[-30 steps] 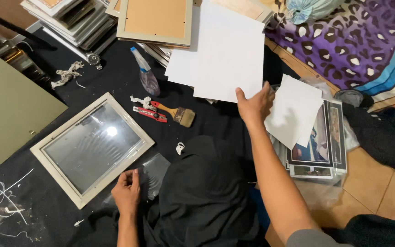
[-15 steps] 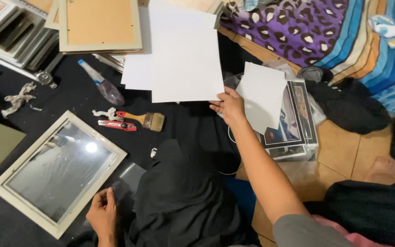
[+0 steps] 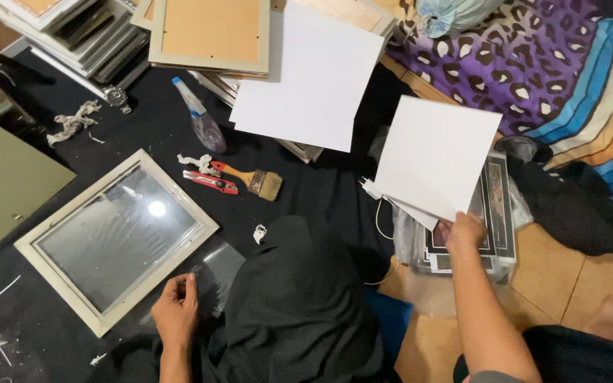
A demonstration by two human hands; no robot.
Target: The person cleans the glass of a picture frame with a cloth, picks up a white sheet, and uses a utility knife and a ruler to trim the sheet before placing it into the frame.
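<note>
The right hand [image 3: 466,230] grips the lower corner of a white sheet [image 3: 434,156], lifted above the stack of prints [image 3: 501,206]; the left hand [image 3: 177,308] pinches a clear film [image 3: 223,273] beside the glazed frame [image 3: 115,237], which lies without backing.

Packaging: two plastic-wrapped items, one spray bottle. No signs or screens.

Clear plastic bag [image 3: 462,264] on the tiled floor at right, holding a stack of dark-bordered prints, partly hidden under white sheets. Small clear plastic sleeve [image 3: 221,273] lies flat on the black cloth just beside the glazed frame's lower corner, touching the left hand [image 3: 176,312]. Spray bottle [image 3: 200,117], clear body with blue-and-white nozzle, lies on its side near the top centre; label not readable.
</note>
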